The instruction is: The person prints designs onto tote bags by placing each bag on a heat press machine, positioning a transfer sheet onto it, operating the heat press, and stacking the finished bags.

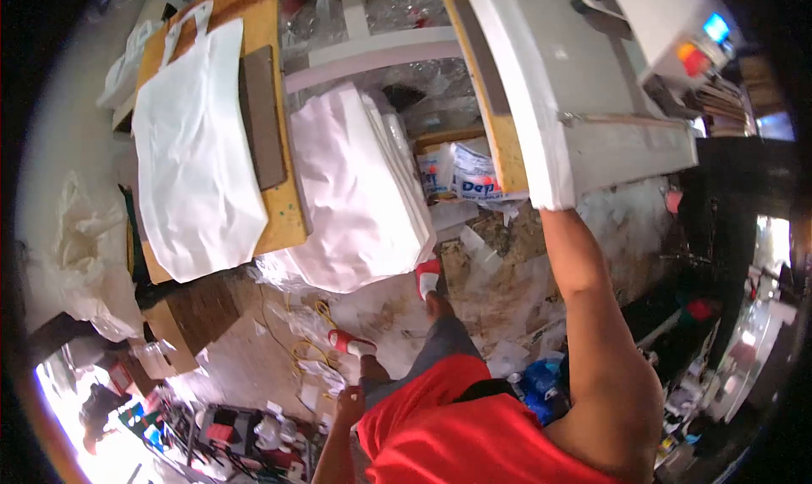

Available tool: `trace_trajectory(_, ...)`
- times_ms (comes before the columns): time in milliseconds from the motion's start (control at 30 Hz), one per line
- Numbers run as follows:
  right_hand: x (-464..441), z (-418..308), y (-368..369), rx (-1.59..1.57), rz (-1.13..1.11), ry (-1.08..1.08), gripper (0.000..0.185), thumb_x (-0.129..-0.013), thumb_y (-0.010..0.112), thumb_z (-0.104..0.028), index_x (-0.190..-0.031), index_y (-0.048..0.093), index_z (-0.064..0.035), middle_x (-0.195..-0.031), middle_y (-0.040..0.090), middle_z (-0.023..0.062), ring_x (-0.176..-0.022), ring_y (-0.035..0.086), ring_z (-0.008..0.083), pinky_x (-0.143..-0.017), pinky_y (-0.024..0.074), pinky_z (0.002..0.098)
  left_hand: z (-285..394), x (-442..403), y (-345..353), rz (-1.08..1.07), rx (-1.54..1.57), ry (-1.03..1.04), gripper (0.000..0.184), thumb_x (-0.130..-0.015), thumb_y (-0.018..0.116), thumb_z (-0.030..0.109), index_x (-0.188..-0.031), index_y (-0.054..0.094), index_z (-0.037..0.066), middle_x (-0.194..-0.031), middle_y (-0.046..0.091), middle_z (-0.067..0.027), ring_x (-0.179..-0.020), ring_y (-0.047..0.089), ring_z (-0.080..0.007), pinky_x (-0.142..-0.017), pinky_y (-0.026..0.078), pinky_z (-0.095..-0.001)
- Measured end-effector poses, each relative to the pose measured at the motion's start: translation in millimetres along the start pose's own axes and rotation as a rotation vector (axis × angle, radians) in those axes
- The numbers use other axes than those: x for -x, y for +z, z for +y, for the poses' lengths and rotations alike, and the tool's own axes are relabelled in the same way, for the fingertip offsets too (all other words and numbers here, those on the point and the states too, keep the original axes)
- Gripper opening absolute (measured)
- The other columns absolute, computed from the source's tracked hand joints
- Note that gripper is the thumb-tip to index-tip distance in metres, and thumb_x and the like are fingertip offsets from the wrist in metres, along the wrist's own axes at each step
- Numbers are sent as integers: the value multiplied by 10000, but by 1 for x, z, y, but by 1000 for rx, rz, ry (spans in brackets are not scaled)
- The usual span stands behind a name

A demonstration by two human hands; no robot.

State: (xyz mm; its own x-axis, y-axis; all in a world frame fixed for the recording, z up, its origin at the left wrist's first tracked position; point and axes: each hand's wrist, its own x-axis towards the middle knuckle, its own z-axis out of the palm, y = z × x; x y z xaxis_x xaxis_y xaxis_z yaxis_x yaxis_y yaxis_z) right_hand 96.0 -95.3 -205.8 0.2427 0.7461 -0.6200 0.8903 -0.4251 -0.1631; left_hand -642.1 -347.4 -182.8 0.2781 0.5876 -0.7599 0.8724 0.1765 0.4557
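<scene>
A white tote bag (pixel 199 150) with handles lies flat on the yellow-edged board at the left. Beside it hangs a thick stack of white bags (pixel 359 188). My right arm reaches up to a long white folded cloth (pixel 533 103) at the edge of the pale machine; my right hand is hidden behind or inside the cloth's lower end. Low by my side, away from the bags, is my left hand (pixel 348 405), its fingers curled and nothing visible in them.
A box with printed plastic packages (pixel 478 173) sits under the boards. Yellow cord (pixel 309 349) and scraps lie on the floor around my feet in red sandals (pixel 351 343). A cardboard box (pixel 169 340) and clutter stand at lower left; a machine with a red button (pixel 694 59) is upper right.
</scene>
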Motion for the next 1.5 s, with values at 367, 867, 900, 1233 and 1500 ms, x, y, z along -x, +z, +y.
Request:
trace_trajectory(367,-116,-67,56,18,-11,-156,640,-767,653,-108,-1401,584,-166,-1574,297,180,-1395,356,455,-1095,444,507,78,34,52,-44,84,-317,274,-937,579,261,-1101,703,81,-1067,718,-226,-1034,688,-405,-910,547,-473)
trace_trajectory(867,17,-129,114,-822,506,-132,130,-1004,549,-128,-1062,629,-44,-901,673,138,-836,661,243,-711,518,383,75,14,57,190,199,-286,278,-945,605,278,-1112,695,74,-988,738,-198,-913,731,-349,-808,573,-456)
trace_trajectory(900,36,-133,129,-678,715,-359,112,-998,559,-131,-1049,613,-47,-871,666,111,-800,659,237,-691,524,370,78,2,49,201,225,-268,270,-950,601,280,-1103,694,78,-983,739,-194,-919,730,-347,-804,572,-458)
trace_trajectory(1233,91,-252,98,-574,435,-39,651,-746,873,-369,-1149,556,32,-1138,609,227,-1087,585,397,-943,471,473,140,-137,-113,780,258,60,188,-902,638,148,-1067,616,59,-921,714,-177,-876,722,-348,-766,567,-457)
trace_trajectory(1500,97,-253,115,-644,520,94,515,-759,861,-402,-1001,646,-2,-980,687,190,-944,667,368,-831,527,448,115,-196,-147,576,202,40,626,-847,754,395,-1303,499,48,-1122,687,-188,-1049,663,-389,-910,516,-480)
